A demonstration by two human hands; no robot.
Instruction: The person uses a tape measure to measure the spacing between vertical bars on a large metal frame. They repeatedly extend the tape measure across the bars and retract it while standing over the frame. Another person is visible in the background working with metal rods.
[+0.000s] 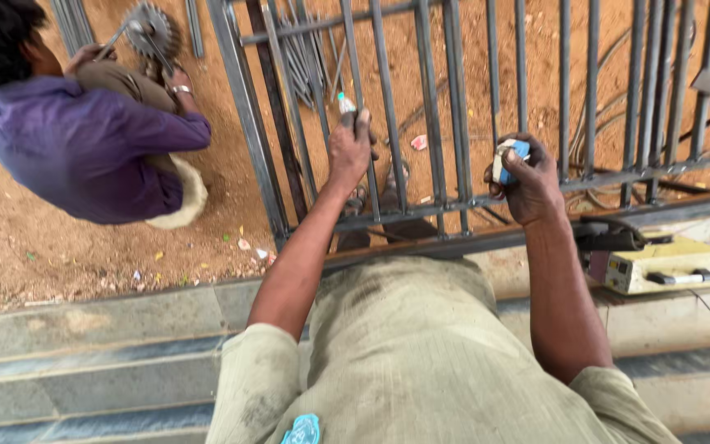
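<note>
Left hand (350,148) gripped a gate bar (388,99) with a small marker; right hand (527,177) clutched a blue-white block. Risk: marker slipping off, or tripping over the welder (659,267).

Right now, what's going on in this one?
A person leans over a grey metal gate frame lying across sandy ground. Their left hand grips one bar together with a small white stick-like object; their right hand holds a small blue-and-white item. A yellowish machine sits on the step at right. Another person in a purple shirt crouches at upper left, handling metal parts.
</note>
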